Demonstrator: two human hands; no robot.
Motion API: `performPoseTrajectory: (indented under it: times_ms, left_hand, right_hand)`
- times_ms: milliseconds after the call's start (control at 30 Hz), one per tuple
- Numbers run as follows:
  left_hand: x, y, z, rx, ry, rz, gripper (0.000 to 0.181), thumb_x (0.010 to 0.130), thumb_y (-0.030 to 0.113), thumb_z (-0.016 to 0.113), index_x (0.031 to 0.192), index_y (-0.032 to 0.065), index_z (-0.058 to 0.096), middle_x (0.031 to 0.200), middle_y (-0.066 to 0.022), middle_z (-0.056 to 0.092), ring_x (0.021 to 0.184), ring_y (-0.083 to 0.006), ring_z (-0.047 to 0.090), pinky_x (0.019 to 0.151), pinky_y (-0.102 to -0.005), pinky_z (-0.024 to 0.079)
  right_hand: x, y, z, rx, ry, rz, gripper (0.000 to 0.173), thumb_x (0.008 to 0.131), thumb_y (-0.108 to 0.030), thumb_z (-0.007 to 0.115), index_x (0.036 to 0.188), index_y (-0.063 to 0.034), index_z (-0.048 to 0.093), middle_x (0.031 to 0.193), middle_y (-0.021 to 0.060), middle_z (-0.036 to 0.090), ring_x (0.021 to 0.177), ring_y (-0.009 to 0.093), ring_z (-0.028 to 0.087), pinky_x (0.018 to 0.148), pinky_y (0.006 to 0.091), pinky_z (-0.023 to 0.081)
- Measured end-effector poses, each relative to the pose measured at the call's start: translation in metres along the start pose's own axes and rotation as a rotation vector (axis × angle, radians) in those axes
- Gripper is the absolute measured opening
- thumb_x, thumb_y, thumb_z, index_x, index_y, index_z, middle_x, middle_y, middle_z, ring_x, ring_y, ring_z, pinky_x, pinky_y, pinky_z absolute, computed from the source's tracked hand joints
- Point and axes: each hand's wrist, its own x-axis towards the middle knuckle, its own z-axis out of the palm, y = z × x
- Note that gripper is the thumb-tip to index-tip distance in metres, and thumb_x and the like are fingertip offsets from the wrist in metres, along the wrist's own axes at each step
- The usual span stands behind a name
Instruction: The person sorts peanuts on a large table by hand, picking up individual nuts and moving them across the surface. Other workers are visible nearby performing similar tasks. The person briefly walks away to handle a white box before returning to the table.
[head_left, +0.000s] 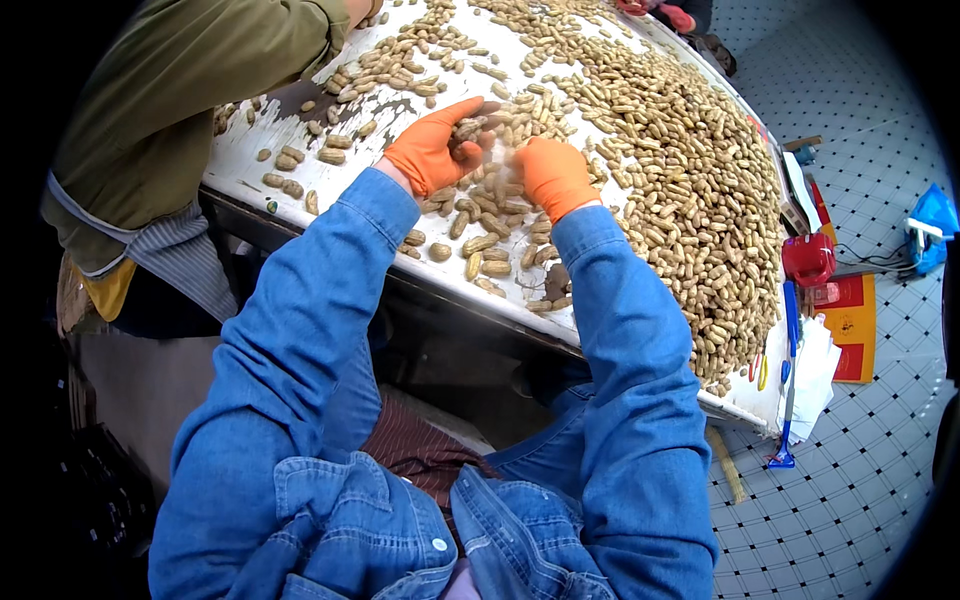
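Both my hands wear orange gloves over a white, paint-worn table. Palm up and partly curled, my left hand holds a few unshelled peanuts near its fingers. Its fingertips look dark and blurred. My right hand is just to the right, back upward and fingers curled in towards the left hand. The right fingertips are blurred, and whether they pinch anything is hidden. Loose peanuts lie beneath and between the hands. A large heap of peanuts spreads along the right of the table.
A co-worker's green-brown sleeve reaches over the table at left. Another person's red-gloved hand shows at the far edge. Right of the table are a red mug, a blue-handled tool, white papers and a blue bag.
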Motion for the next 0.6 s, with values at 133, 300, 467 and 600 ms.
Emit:
performPoseTrajectory:
  times_ms: [133,300,467,600]
  left_hand:
    - [-0.001,0.005,-0.009,0.021,-0.030,0.015,0.029,0.091,0.020,0.054,0.112,0.0007,0.056,0.097,-0.0069,0.059,0.072,-0.0120,0.051,0.046,-0.0168,0.039]
    - [-0.008,-0.009,-0.006,0.040,0.043,-0.034,0.028,0.091,0.025,0.053,0.108,0.0028,0.059,0.096,-0.0084,0.063,0.077,-0.0140,0.057,0.051,-0.0177,0.045]
    - [-0.015,-0.031,0.000,0.114,0.125,-0.055,0.032,0.091,0.035,0.052,0.102,0.0057,0.060,0.088,-0.0057,0.062,0.075,-0.0134,0.057,0.051,-0.0180,0.044]
    - [-0.028,-0.038,0.018,0.005,0.152,-0.080,0.032,0.090,0.037,0.054,0.096,0.0057,0.059,0.086,-0.0063,0.059,0.072,-0.0135,0.055,0.046,-0.0183,0.041]
  right_hand:
    - [-0.002,-0.004,-0.011,0.071,-0.083,-0.030,0.020,0.076,-0.012,0.057,0.090,-0.0165,0.070,0.091,0.0091,0.065,0.086,0.029,0.064,0.073,0.0400,0.051]
    - [-0.009,0.015,0.007,0.173,-0.042,0.056,0.011,0.076,-0.015,0.060,0.085,-0.0156,0.065,0.091,0.0082,0.063,0.088,0.029,0.060,0.074,0.0395,0.048]
    - [-0.011,0.025,-0.001,0.707,0.147,0.133,0.019,0.078,-0.019,0.066,0.091,-0.0054,0.063,0.086,0.0105,0.066,0.073,0.021,0.062,0.068,0.0289,0.049]
    - [-0.028,-0.003,-0.038,0.897,0.274,0.003,0.025,0.078,-0.022,0.066,0.097,-0.0054,0.064,0.086,0.0088,0.065,0.075,0.019,0.062,0.069,0.0288,0.048]
